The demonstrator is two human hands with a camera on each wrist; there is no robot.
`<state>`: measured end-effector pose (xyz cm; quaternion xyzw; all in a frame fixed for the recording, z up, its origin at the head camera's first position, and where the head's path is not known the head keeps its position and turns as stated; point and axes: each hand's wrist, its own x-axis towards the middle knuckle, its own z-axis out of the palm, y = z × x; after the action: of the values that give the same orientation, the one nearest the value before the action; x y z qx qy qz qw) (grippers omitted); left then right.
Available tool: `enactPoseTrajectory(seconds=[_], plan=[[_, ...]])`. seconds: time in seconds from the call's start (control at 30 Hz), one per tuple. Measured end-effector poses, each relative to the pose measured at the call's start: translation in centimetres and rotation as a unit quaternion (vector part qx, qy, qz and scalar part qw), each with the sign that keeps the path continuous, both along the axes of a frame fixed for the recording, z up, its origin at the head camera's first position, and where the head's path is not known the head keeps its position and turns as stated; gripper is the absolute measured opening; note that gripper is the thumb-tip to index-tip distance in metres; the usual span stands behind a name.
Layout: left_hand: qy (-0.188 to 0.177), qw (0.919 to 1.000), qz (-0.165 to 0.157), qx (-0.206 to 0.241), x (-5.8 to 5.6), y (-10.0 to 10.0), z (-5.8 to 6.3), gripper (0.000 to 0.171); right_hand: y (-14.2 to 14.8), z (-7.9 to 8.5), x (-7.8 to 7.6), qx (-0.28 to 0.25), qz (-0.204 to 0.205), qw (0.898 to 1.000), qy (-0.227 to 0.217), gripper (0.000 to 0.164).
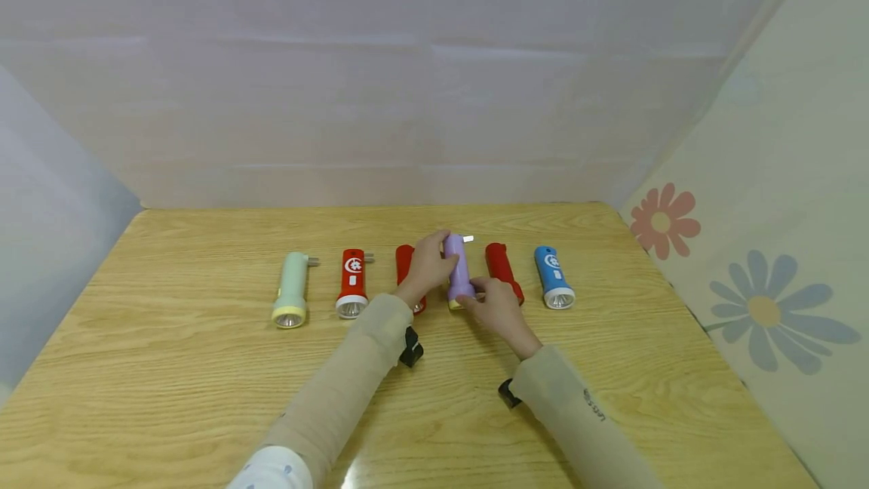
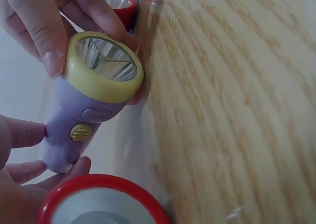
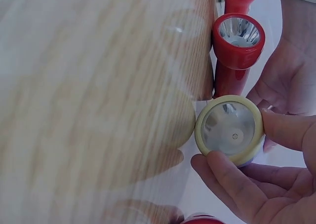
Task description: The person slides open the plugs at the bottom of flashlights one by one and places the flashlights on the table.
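Note:
A purple flashlight (image 1: 459, 270) with a yellow head rim lies on the table in the head view, its plug prongs (image 1: 468, 238) sticking out at the far end. My left hand (image 1: 428, 266) pinches its far, tail end between thumb and fingers. At the near end, my right hand (image 1: 498, 309) grips the head, with thumb and fingers on opposite sides of the yellow rim (image 3: 201, 135). In the left wrist view the yellow switch (image 2: 81, 132) shows on its side. A red flashlight (image 1: 403, 259) lies partly hidden behind my left hand.
Another red flashlight (image 1: 501, 262) lies just right of the purple one, with a blue one (image 1: 550, 269) beyond it. To the left are a red flashlight with a white rim (image 1: 353, 278) and a pale green one (image 1: 293, 281). All rest on the wooden table (image 1: 170, 368).

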<state>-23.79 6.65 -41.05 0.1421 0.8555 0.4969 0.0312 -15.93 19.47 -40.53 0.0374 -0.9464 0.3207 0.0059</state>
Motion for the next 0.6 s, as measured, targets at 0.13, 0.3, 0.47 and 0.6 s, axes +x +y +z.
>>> enactPoseTrajectory(seconds=[0.13, 0.3, 0.47, 0.6], plan=[[-0.009, 0.9999, -0.004, 0.003, -0.11, 0.02, -0.31, 0.049, -0.01, 0.05, 0.03, -0.004, 0.003, 1.000, 0.000, 0.034], [-0.028, 0.9995, -0.011, -0.007, -0.15, 0.09, -0.72, 0.049, 0.06, 0.08, 0.04, -0.008, 0.006, 1.000, -0.006, 0.031], [-0.025, 0.9993, -0.020, -0.019, -0.13, 0.14, -0.80, 0.049, 0.15, 0.04, -0.08, -0.009, 0.008, 1.000, -0.005, 0.029], [-0.018, 0.9992, -0.024, -0.028, -0.19, 0.21, -0.88, 0.049, 0.28, -0.08, -0.19, -0.009, 0.011, 1.000, -0.004, 0.027]])
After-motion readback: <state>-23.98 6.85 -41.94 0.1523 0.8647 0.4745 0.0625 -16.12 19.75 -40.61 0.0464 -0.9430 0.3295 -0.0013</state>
